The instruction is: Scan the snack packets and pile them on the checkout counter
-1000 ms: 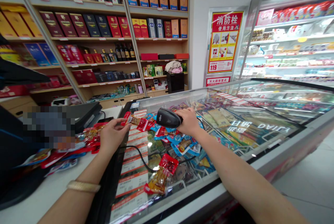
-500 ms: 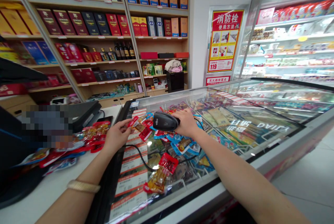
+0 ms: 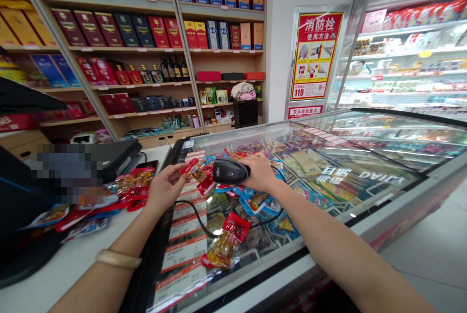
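Observation:
My right hand (image 3: 260, 172) is wrapped round the handle of a black barcode scanner (image 3: 229, 172), whose head points left over the glass. With its fingers pinched together, my left hand (image 3: 168, 184) grips the corner of a red snack packet (image 3: 191, 166) in front of the scanner. Beneath and behind the scanner lie several blue and red packets (image 3: 257, 200), partly hidden by it. Nearer to me, a red-ended packet with amber contents (image 3: 226, 242) rests alone on the glass. The scanner's black cable (image 3: 197, 216) loops across the glass between my arms.
A glass-topped freezer (image 3: 365, 162) stretches to the right, with price labels (image 3: 182, 250) along its left side. More snack packets (image 3: 133, 189) lie on the white counter (image 3: 109, 240) at left, beside a dark device (image 3: 120, 155). Shelves of boxed bottles (image 3: 146, 92) stand behind.
Both hands, the scanner and the pinched packet stay almost where they were. The view has shifted very slightly.

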`<action>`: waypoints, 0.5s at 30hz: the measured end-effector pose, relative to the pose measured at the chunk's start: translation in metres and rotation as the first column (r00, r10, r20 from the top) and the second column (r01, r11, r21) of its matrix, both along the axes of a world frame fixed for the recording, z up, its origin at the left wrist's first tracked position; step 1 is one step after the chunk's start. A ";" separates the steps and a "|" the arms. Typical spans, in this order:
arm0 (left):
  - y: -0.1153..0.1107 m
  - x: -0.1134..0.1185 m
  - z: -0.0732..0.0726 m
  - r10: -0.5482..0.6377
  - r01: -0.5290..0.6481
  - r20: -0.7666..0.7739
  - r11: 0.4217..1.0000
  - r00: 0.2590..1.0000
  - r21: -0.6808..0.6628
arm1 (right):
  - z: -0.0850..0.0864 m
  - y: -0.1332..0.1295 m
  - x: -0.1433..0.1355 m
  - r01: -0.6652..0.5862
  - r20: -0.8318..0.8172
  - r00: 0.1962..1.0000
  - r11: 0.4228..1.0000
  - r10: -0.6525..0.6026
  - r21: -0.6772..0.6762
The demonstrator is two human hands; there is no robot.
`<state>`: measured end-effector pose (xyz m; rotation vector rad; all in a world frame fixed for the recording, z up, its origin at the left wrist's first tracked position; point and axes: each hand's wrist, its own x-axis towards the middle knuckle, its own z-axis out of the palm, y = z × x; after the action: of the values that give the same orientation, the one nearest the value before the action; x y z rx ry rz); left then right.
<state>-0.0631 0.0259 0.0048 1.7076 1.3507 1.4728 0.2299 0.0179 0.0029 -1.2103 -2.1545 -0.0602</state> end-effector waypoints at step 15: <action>0.001 0.000 -0.001 -0.014 0.014 -0.013 1.000 1.000 0.002 | 0.000 0.001 0.001 0.023 0.000 1.000 1.000 -0.023 0.004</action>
<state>-0.0628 0.0266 0.0034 1.7272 1.3413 1.4582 0.2311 0.0186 0.0033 -1.2332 -2.1391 -0.0741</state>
